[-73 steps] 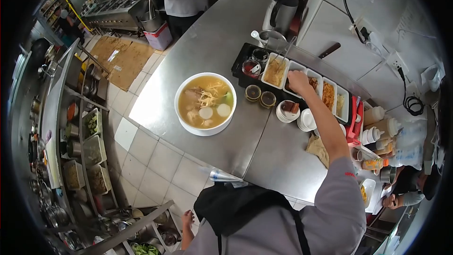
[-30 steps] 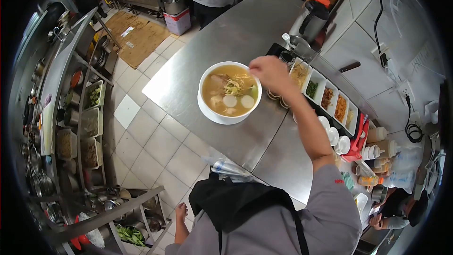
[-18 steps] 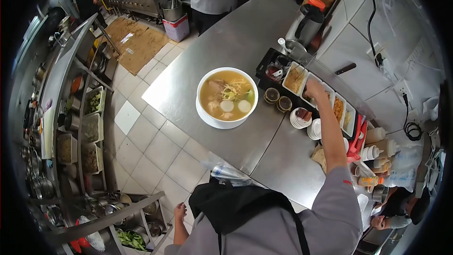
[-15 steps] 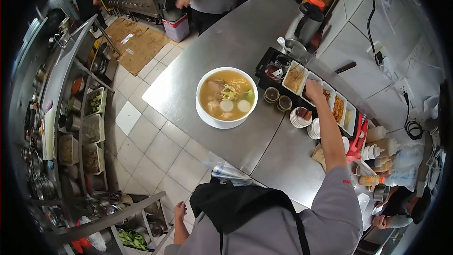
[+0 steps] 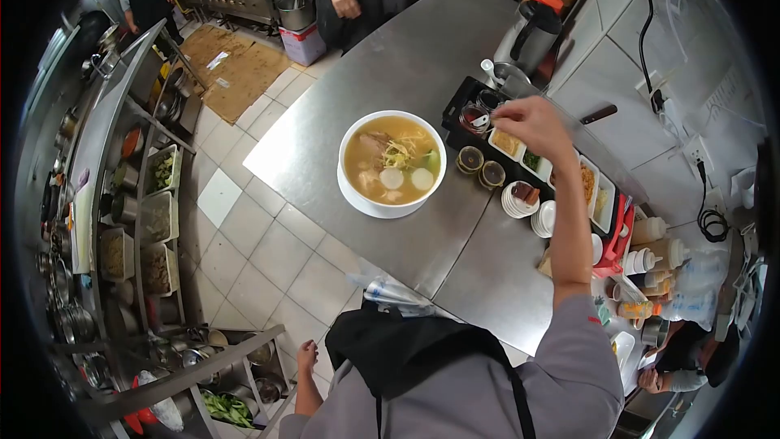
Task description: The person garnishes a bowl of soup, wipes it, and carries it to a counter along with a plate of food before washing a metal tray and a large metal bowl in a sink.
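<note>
My right hand (image 5: 532,126) is raised above the black tray of topping containers, its fingertips pinched together. Anything between them is too small to make out. Beneath it and the forearm are a white container of pale yellow topping (image 5: 507,145), one with chopped greens (image 5: 531,161) and one with orange-brown bits (image 5: 587,182). To the left, a white bowl of noodle soup (image 5: 392,158) sits on a white plate (image 5: 370,206), with broth, meat, yellow shreds, pale round slices and a green leaf. My left hand (image 5: 307,355) hangs low at my side, fingers curled, with nothing visible in it.
Two small sauce cups (image 5: 480,167), stacked white dishes (image 5: 520,199) and a steel jug (image 5: 528,41) stand on the steel counter (image 5: 357,85). Squeeze bottles (image 5: 650,230) are at right. A person's hand (image 5: 347,5) shows across the counter; a shelf rack (image 5: 134,122) is at left.
My right hand has lifted out of the topping containers and moved up and left, fingers pinched. The person across the counter has brought their arms together. The soup bowl has stayed put.
</note>
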`<state>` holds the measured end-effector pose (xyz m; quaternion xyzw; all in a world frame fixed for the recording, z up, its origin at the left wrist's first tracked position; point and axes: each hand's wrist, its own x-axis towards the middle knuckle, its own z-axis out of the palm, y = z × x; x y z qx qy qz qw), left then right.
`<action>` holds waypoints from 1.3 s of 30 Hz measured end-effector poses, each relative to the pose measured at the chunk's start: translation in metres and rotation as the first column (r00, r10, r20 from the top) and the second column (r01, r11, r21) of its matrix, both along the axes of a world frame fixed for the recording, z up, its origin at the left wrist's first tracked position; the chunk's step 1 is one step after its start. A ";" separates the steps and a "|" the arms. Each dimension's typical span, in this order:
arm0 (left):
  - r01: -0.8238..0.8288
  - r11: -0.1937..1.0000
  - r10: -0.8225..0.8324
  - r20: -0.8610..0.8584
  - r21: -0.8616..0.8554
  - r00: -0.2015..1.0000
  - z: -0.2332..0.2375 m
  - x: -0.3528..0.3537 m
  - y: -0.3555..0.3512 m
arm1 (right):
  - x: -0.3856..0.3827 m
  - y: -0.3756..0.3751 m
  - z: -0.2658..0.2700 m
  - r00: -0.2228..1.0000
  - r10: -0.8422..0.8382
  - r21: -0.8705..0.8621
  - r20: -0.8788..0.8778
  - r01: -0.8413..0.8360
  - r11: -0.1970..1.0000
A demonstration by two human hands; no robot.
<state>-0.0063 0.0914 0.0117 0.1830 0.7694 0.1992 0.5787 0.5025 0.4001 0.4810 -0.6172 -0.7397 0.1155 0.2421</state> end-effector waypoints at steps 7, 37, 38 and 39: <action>0.108 0.957 -0.098 -0.053 0.271 0.994 0.000 -0.013 0.048 | -0.096 0.037 -0.047 0.938 0.294 -0.044 0.184 -0.291 0.956; 0.393 0.483 -0.496 -0.125 0.783 0.859 0.244 0.072 0.223 | -0.006 -0.200 -0.098 0.813 -0.533 -0.032 0.232 0.554 0.832; 0.402 0.477 -0.507 -0.129 0.782 0.852 0.244 0.075 0.221 | 0.043 -0.234 -0.132 0.651 -0.550 -0.089 0.523 0.683 0.725; 0.404 0.482 -0.524 -0.113 0.777 0.844 0.242 0.077 0.218 | 0.057 -0.261 -0.130 0.499 -0.641 -0.058 0.583 0.813 0.580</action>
